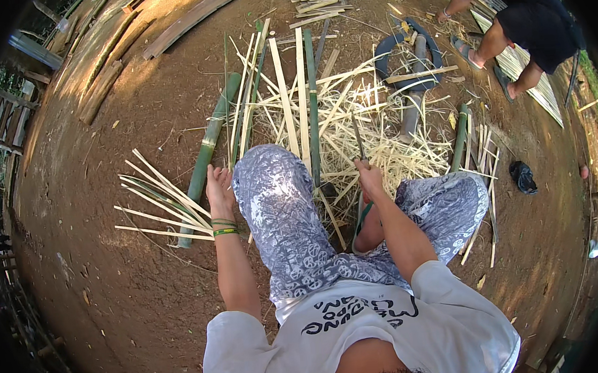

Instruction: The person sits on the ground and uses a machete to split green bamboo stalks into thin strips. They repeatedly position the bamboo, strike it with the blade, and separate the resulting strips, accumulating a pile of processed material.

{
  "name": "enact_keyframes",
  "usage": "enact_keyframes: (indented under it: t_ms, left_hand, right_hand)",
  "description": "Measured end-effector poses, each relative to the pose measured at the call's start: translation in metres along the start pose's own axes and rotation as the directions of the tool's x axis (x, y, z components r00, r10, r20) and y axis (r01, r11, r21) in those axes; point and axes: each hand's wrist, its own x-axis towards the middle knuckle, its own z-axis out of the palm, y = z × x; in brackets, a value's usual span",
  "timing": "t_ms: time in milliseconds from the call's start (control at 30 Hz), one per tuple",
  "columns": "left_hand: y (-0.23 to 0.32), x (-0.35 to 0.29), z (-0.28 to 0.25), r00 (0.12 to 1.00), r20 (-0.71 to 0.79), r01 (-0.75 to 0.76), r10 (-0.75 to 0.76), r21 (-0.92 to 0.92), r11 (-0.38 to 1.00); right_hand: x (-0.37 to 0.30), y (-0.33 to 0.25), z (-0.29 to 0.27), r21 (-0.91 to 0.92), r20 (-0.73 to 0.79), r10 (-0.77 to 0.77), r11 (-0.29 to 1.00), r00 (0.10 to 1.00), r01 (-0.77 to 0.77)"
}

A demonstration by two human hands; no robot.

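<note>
My right hand [369, 177] is closed round the handle of a knife [358, 135], its narrow dark blade pointing away from me over a heap of pale bamboo shavings [399, 134]. Left of my raised knee, my left hand [220, 185] has its fingers loosely apart and seems to hold nothing. Beside it a green bamboo pole [207, 146] lies slanting on the ground. A fan of split bamboo strips [157, 193] spreads to the left of that hand. Long pale strips [283, 94] and a green strip [312, 102] lie ahead, between my hands.
Another person [526, 18] bends over a row of pale strips [524, 77] at the far right. A black ring [382, 61] and a grey log [413, 113] lie past the shavings. A black plastic bag [522, 178] is on the right; a wooden plank [197, 17] lies far left.
</note>
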Motion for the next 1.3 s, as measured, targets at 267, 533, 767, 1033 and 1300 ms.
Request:
enact_keyframes:
  t_ms: [267,533,767,1033,1300]
  left_hand:
    - [0.163,-0.172,0.158,0.776,0.330,-0.624,0.538,0.278,0.730]
    - [0.058,-0.163,0.288,0.767,0.629,-0.537,0.126,0.523,0.661]
    - [-0.168,-0.059,0.198,0.978,0.195,-0.207,0.070,0.942,0.263]
    - [-0.232,-0.060,0.111,0.994,0.080,-0.088,0.070,0.988,0.125]
    - [-0.239,-0.061,0.124,0.970,0.024,-0.033,0.243,0.999,0.030]
  right_hand:
    - [0.004,0.018,0.025,-0.220,0.021,0.037,0.975,0.999,-0.031]
    - [0.005,0.019,0.024,-0.278,0.114,0.112,0.957,0.987,-0.077]
    - [-0.002,0.009,0.031,-0.246,0.051,-0.009,0.969,0.999,0.022]
    - [0.001,0.017,0.025,-0.239,0.118,0.081,0.970,0.990,-0.051]
    - [0.017,0.048,0.031,-0.177,0.114,0.015,0.984,0.993,0.006]
